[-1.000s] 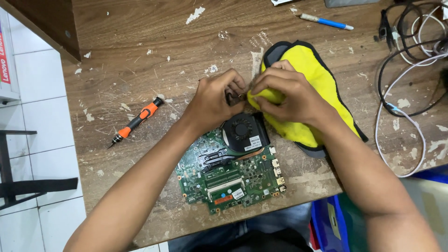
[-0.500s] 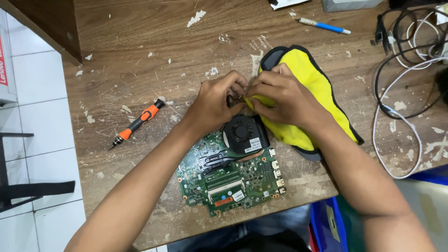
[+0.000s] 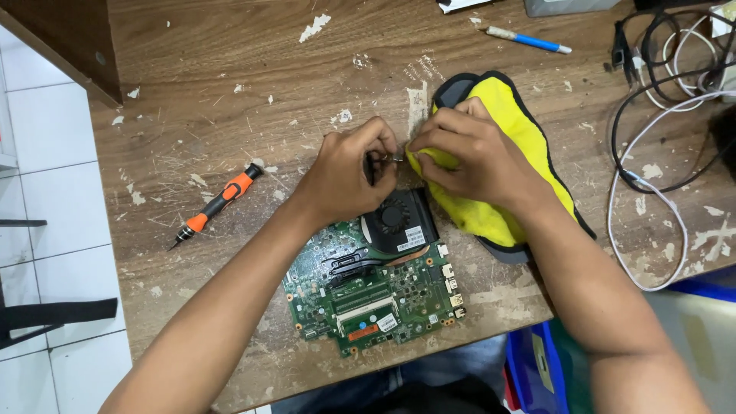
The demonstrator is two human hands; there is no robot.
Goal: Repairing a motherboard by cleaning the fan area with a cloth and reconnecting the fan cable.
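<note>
Head view: a small metal part (image 3: 397,158) sits pinched between left hand (image 3: 349,172) and right hand (image 3: 468,149), both closed narrowly on it, above the cooling fan (image 3: 397,221) of a green laptop motherboard (image 3: 376,287); yellow cloth (image 3: 506,153) under the right hand, orange screwdriver (image 3: 217,203) well apart on the wooden table (image 3: 230,92).

Bright, even overhead light, soft short shadows under both forearms on the worn wooden counter (image 3: 230,77), no harsh glare (only a faint sheen on the white floor tiles (image 3: 54,230)), centre sharp, slight wide-angle bowing and softness toward the corners
</note>
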